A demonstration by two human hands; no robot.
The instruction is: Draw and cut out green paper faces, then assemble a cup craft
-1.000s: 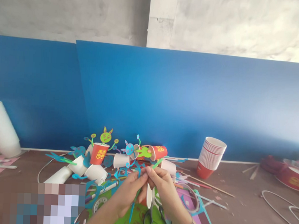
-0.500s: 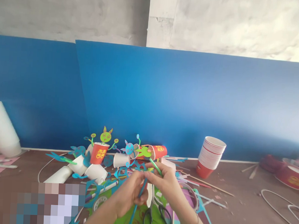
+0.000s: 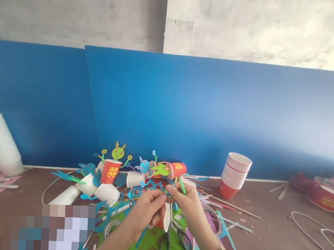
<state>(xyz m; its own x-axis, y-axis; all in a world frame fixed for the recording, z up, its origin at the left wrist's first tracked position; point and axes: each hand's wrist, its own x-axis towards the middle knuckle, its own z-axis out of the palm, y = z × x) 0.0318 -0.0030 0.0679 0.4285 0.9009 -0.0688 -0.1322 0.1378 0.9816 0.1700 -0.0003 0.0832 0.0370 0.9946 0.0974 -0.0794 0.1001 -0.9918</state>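
Note:
My left hand [image 3: 148, 210] pinches a blue straw [image 3: 141, 238], its lower end showing beneath the palm. The fingertips of my right hand [image 3: 188, 203] meet those of the left, and a green straw [image 3: 182, 186] sticks up between its fingers. Where the straws come together is covered by my fingers. Behind my hands, a paper cup [image 3: 167, 218] lies tipped with its rim towards the right. Black-handled scissors [image 3: 184, 241] rest below on green paper [image 3: 147, 245] with drawn shapes.
A red cup with a green rabbit head [image 3: 118, 152] stands behind, among several tipped white cups [image 3: 108, 193]. A tape roll [image 3: 112, 227] is at left. Stacked cups [image 3: 235, 176] lean at right, near loose sticks [image 3: 235, 206] and a white cable [image 3: 303, 234].
Both hands have drawn closer, fingertips now meeting. The green straw has turned more upright in my right hand, and the blue straw's lower end has swung left.

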